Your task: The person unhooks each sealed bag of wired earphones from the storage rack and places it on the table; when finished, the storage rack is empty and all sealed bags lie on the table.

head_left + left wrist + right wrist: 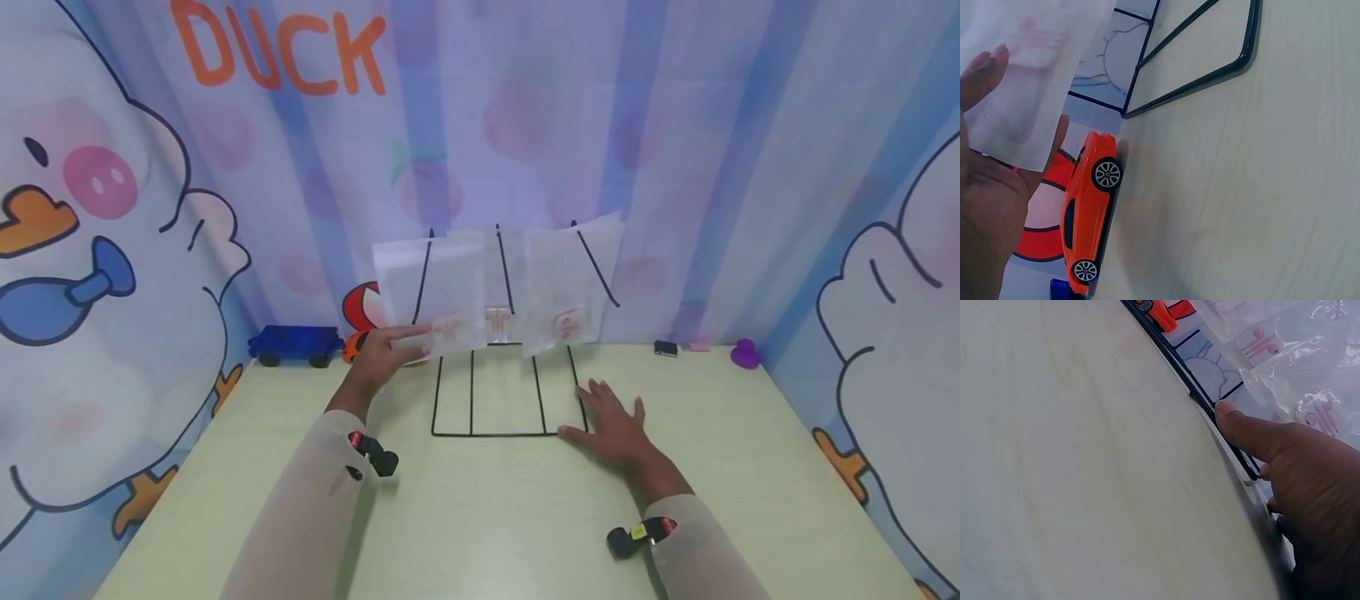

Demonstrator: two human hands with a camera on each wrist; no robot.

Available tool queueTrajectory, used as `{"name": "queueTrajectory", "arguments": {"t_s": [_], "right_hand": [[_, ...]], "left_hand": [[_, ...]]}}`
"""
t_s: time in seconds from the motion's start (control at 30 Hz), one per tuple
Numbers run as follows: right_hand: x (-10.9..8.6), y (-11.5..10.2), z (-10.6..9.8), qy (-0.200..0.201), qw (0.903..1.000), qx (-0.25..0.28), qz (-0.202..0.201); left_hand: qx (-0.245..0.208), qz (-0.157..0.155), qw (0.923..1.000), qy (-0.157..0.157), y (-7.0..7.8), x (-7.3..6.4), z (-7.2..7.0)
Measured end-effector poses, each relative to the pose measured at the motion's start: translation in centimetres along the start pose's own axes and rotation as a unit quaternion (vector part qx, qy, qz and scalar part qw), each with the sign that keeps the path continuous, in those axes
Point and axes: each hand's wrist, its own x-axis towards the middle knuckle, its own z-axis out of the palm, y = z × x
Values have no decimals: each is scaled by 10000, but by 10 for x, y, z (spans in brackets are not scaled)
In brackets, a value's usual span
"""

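Observation:
A black wire rack (507,435) stands on the table, three prongs rising at its back. Translucent white bags hang from the prongs: a left bag (427,275), a middle one partly hidden behind the others, and a right bag (566,283). Pink earphone-like prints (1260,344) mark their lower parts. My left hand (378,358) holds the left bag's lower left corner, with one finger in front of the plastic and another behind its edge. Spread at the rack's front right corner, my right hand (615,425) rests its thumb on the front bar and fingertips along the side bar.
An orange toy car (1088,212) sits by the back wall beside my left hand, with a blue toy vehicle (296,344) left of it. Along the back right lie a small black item (665,348), a pink piece (699,347) and a purple duck-like toy (746,354).

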Motion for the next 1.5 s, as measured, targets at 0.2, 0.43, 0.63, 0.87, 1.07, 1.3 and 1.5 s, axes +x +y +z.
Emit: {"name": "queueTrajectory", "arguments": {"t_s": [0.2, 0.43, 0.63, 0.87, 1.07, 1.3, 1.5], "right_hand": [[0, 0, 1, 25, 10000, -24, -12], [2, 3, 4, 79, 9998, -163, -40], [3, 5, 4, 91, 9998, -188, -32], [3, 5, 5, 113, 9998, -164, -42], [3, 6, 5, 102, 9998, -158, -7], [4, 6, 6, 94, 9998, -169, 7], [4, 5, 6, 98, 9998, -155, 12]], "left_hand": [[42, 158, 9998, -61, -1, -4, 3], [-163, 114, 9998, 68, -6, -13, 10], [-386, 324, 9985, 204, -5, -23, 19], [-562, 266, 9974, 352, -1, -31, 28], [-443, 151, 9982, 382, -1, -38, 29], [-420, 283, 9978, 417, -2, -48, 28], [-369, 304, 9978, 459, -6, -56, 26]]}}
